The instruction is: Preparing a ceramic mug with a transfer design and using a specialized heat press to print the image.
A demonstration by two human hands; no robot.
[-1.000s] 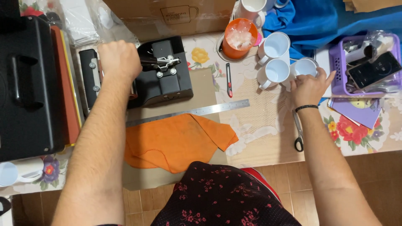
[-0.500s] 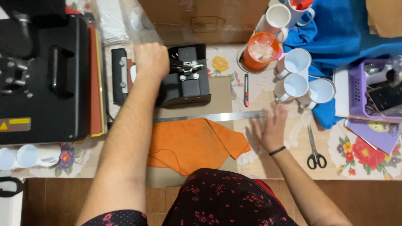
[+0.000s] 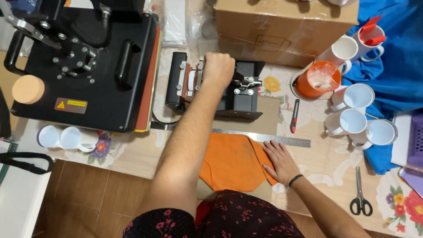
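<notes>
The small black mug press [image 3: 220,90] is taken as landmark. Its top is clasped by the left hand [image 3: 218,68], closed in a grip around the handle, seemingly to steady or work it. In front of the press, the right hand [image 3: 278,159] is laid flat and open on the orange cloth [image 3: 231,161], just below the steel ruler [image 3: 264,137], holding nothing. Left of the press, a yellow triangular warning label [image 3: 70,105] is borne by the large flat press [image 3: 88,66]. Behind it stands a taped brown cardboard box [image 3: 282,26].

Large black flat heat press [image 3: 88,66], cardboard box [image 3: 282,26], four white mugs [image 3: 357,97], orange cup [image 3: 318,79], scissors [image 3: 360,196], red-handled cutter [image 3: 293,116], blue cloth [image 3: 392,57].
</notes>
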